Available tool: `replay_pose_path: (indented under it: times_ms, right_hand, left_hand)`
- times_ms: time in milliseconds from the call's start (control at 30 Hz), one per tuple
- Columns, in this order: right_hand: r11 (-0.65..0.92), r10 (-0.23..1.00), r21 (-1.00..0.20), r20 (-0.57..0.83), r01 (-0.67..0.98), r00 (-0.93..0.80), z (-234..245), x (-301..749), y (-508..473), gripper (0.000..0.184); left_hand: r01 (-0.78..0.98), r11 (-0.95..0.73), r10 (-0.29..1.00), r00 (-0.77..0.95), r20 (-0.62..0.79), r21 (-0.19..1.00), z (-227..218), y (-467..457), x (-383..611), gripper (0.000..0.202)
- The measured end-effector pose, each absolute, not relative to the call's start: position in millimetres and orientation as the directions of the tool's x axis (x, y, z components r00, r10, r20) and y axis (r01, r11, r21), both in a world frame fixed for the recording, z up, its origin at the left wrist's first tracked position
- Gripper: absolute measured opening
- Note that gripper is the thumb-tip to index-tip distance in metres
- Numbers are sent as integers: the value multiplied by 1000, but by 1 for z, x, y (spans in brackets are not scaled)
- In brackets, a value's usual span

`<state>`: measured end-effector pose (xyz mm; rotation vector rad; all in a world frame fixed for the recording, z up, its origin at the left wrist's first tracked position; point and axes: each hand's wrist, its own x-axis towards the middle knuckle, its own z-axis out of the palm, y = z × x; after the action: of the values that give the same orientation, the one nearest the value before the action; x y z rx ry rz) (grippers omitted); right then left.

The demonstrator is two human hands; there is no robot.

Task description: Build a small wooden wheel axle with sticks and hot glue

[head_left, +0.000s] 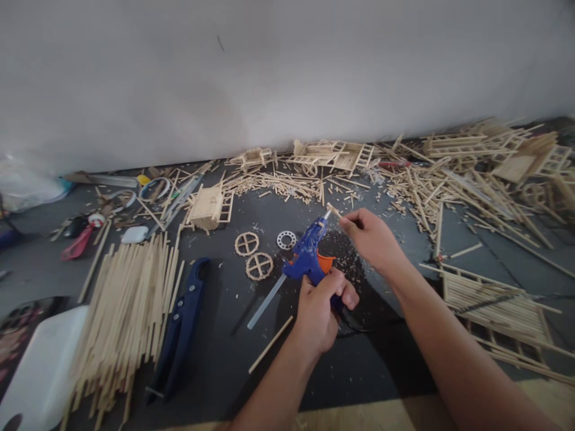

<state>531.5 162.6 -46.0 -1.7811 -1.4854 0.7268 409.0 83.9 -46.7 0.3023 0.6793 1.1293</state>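
Observation:
My left hand (322,302) is wrapped round the handle of a blue glue gun (309,248) with an orange trigger. A clear glue stick (266,302) sticks out of the gun's back end. Near the nozzle, my right hand (369,236) pinches a short wooden stick piece (333,209); the nozzle tip is at or touching it. Left of the gun lie two small wheels made of sticks (259,266) and a white ring with holes (286,240). A single wooden stick (271,345) rests beside my left wrist.
On the left are a bundle of wooden sticks (130,293), a dark blue cutter (184,326) and a white flat object (45,359). Stick-built models (209,206) and cut pieces (287,185) line the wall. A slatted stick panel (494,299) lies right of my right forearm.

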Motion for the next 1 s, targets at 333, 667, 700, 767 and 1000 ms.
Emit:
replay_pose_path:
  times_ms: [333, 667, 700, 767, 1000]
  right_hand:
    - [-91, 990, -969, -63, 232, 124, -31, 549, 163, 22]
    - [-127, 988, -973, -140, 192, -59, -23, 535, 156, 24]
    - [-119, 989, -974, -134, 195, -66, -24, 534, 156, 24]
    - [-105, 990, -972, -123, 210, -75, -24, 534, 156, 24]
    - [-92, 990, -954, -118, 284, -74, -20, 532, 155, 21]
  left_hand:
    - [-724, 385, 903, 170, -394, 572, -48, 86, 411, 26]
    - [-664, 376, 912, 143, -383, 646, -52, 85, 413, 24]
    - [-664, 377, 912, 143, -385, 646, -52, 85, 413, 24]
    - [-660, 377, 913, 144, -383, 650, -53, 86, 414, 25]
    - [-607, 342, 935, 142, -325, 717, -60, 83, 413, 19]
